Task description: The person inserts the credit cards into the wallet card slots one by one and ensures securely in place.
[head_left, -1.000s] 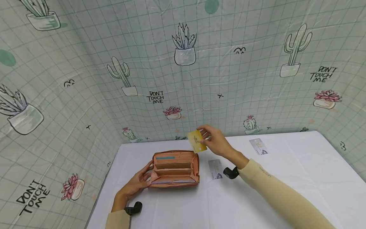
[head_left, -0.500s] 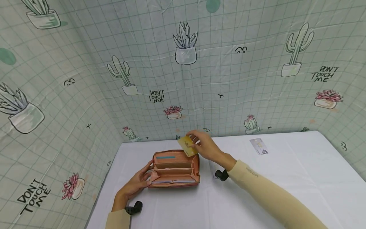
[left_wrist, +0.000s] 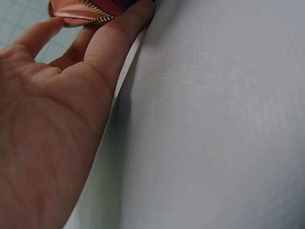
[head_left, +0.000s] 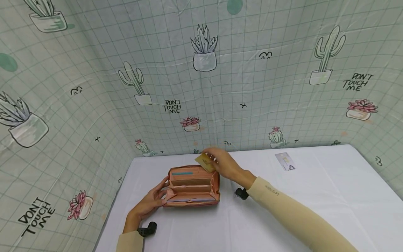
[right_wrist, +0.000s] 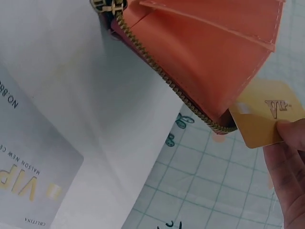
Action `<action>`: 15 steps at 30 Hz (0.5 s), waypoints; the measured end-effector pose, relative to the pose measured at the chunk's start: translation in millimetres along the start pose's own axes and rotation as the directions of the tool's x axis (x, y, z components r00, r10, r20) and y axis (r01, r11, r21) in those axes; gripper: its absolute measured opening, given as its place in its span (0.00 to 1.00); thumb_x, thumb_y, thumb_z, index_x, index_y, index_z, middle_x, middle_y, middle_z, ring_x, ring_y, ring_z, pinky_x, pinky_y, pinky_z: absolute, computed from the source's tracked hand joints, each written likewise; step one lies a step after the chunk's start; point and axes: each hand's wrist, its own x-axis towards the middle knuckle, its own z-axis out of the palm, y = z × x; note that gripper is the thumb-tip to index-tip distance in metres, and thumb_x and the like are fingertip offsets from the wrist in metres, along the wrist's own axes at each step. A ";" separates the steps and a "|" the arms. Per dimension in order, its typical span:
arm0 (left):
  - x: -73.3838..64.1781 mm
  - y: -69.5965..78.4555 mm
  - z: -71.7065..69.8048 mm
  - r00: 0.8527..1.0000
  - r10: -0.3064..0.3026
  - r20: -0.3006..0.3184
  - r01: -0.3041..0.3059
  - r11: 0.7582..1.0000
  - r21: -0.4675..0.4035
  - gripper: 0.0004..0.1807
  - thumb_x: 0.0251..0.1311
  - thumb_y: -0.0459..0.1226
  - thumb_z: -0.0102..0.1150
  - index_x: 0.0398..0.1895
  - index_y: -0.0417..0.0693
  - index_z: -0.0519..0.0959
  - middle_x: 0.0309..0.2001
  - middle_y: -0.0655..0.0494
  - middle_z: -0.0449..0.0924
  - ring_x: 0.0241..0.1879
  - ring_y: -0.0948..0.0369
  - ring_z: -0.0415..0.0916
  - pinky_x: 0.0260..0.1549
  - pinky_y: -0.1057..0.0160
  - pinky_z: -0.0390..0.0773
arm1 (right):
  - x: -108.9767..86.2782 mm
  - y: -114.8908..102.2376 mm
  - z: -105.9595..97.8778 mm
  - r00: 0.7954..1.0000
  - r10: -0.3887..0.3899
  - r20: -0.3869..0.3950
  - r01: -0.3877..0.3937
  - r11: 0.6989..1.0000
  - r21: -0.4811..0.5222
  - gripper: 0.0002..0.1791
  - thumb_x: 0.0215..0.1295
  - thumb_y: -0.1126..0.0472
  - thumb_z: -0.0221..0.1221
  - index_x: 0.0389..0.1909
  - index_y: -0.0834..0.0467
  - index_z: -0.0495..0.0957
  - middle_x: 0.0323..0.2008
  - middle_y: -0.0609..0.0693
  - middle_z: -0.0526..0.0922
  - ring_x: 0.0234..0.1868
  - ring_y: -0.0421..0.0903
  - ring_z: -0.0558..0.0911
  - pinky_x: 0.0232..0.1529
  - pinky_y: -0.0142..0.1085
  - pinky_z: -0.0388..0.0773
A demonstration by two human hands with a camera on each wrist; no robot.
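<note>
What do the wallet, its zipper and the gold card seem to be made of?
Wallet: likely leather or imitation leather, smooth inside with visible stitching. Zipper: probably metal, brass-coloured, from its separate glinting teeth. Gold card: probably plastic with some sheen, being thin, flat and round-cornered.

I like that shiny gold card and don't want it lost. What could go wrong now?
The thin gold rectangular plastic-looking card is pinched near one edge by the right fingers, so it might slip out.

It slants at the corner of the orange rectangular leather-like wallet, so it could snag on the brass-coloured zip.

The left fingers hold the wallet by its left side only, so a push at the far right corner might twist it.
</note>
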 end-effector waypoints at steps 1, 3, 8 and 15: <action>0.2 0.2 0.1 1.000 -0.001 -0.001 0.001 1.000 0.000 0.56 0.72 0.36 0.66 0.87 0.46 0.34 0.82 0.29 0.34 0.67 0.69 0.70 0.58 0.65 0.79 | -0.2 0.8 0.1 1.000 -0.005 0.003 0.005 1.000 -0.012 0.25 0.66 0.81 0.61 0.63 0.65 0.78 0.54 0.60 0.85 0.48 0.53 0.86 0.47 0.42 0.86; 0.7 0.7 0.2 1.000 0.000 -0.003 0.000 1.000 0.002 0.56 0.72 0.36 0.66 0.87 0.46 0.34 0.82 0.30 0.35 0.67 0.68 0.70 0.56 0.65 0.79 | -0.2 2.3 0.2 1.000 -0.014 0.012 0.015 0.999 -0.040 0.25 0.67 0.81 0.61 0.63 0.64 0.79 0.55 0.60 0.85 0.49 0.54 0.86 0.48 0.43 0.86; 1.3 2.1 0.5 1.000 0.007 0.000 -0.007 1.000 0.004 0.55 0.73 0.36 0.65 0.87 0.45 0.34 0.81 0.30 0.36 0.66 0.67 0.70 0.51 0.66 0.80 | 2.0 6.0 1.4 0.999 -0.020 0.049 0.024 0.997 -0.078 0.24 0.68 0.80 0.60 0.63 0.63 0.79 0.58 0.59 0.85 0.52 0.53 0.86 0.51 0.44 0.85; 0.4 1.5 1.1 1.000 -0.008 0.004 0.008 1.000 -0.005 0.55 0.73 0.34 0.64 0.87 0.46 0.34 0.81 0.30 0.36 0.65 0.68 0.70 0.51 0.66 0.79 | 7.1 3.2 1.9 0.991 -0.022 0.135 0.041 0.989 -0.141 0.25 0.67 0.81 0.59 0.63 0.62 0.81 0.54 0.56 0.85 0.54 0.52 0.85 0.53 0.43 0.84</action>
